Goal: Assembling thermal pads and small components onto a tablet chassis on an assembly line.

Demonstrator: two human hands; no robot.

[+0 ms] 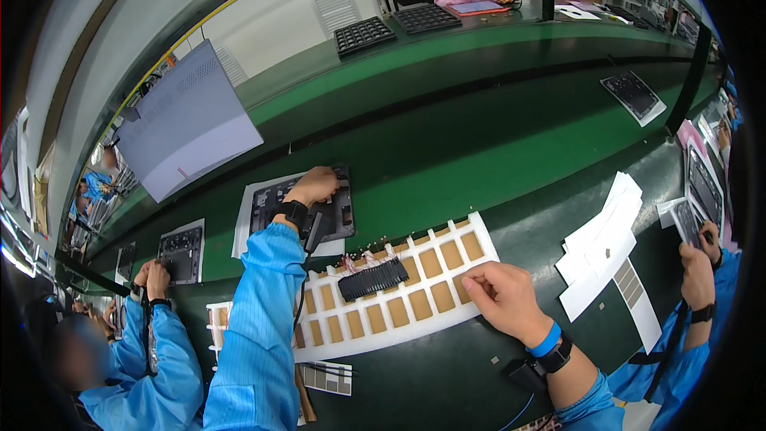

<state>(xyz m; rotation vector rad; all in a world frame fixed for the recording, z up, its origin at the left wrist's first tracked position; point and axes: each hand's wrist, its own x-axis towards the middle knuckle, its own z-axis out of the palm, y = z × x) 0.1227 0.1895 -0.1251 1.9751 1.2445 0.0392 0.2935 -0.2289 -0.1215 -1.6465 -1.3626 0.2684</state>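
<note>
While the left hand (pixel 317 185) is over the dark rectangular panel (pixel 343 211) on white paper (pixel 243 223) and the curled right hand (pixel 508 302) is at the white foam grid tray (pixel 391 340), can't tell either grip, but that blue fabric sleeve (pixel 259 327) could snag it.

- The left forearm (pixel 259 311), in a blue sleeve, reaches steeply up from the lower edge.
- A black band rings the left wrist (pixel 294 214).
- The left hand (pixel 316 185) is back up, fingers bent; its grip cannot be told.
- The right forearm (pixel 573 389), bare near the wrist, slants up leftward.
- Blue and black bands circle the right wrist (pixel 550 346).
- The right hand (pixel 505 300) points left, fingers curled.
</note>
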